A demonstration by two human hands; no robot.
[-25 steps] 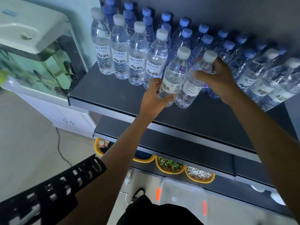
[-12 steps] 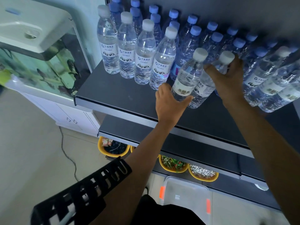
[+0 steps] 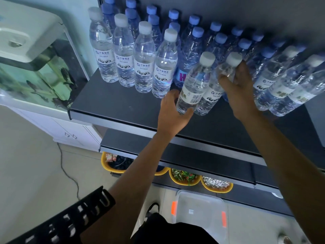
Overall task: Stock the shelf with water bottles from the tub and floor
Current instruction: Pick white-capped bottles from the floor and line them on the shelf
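- Presently the left hand (image 3: 173, 111) grips the lower body of a white-capped bottle (image 3: 195, 81), fingers curled round its base
- Right hand (image 3: 237, 88) holds the second white-capped bottle (image 3: 213, 95) at its upper part, fingers wrapped just below the cap
- Both held bottles lean at the same tilt and touch side by side, between the two hands; their bases sit low over the shelf (image 3: 123, 104), and contact with the deck cannot be confirmed
- Just left of the left-hand grip stands a row of four white-capped bottles (image 3: 144, 59), upright on the shelf
- Behind both grips stand the blue-capped bottles (image 3: 195, 37), packed in ranks to the back wall
- Right of the right-hand grip stand more white-capped bottles (image 3: 274, 85), close together
- Below both hands, on the floor, sits the clear tub (image 3: 200, 206); yellow bowls (image 3: 184, 178) line the space just beyond it
- Far left of the left hand stands a fish tank (image 3: 35, 76)
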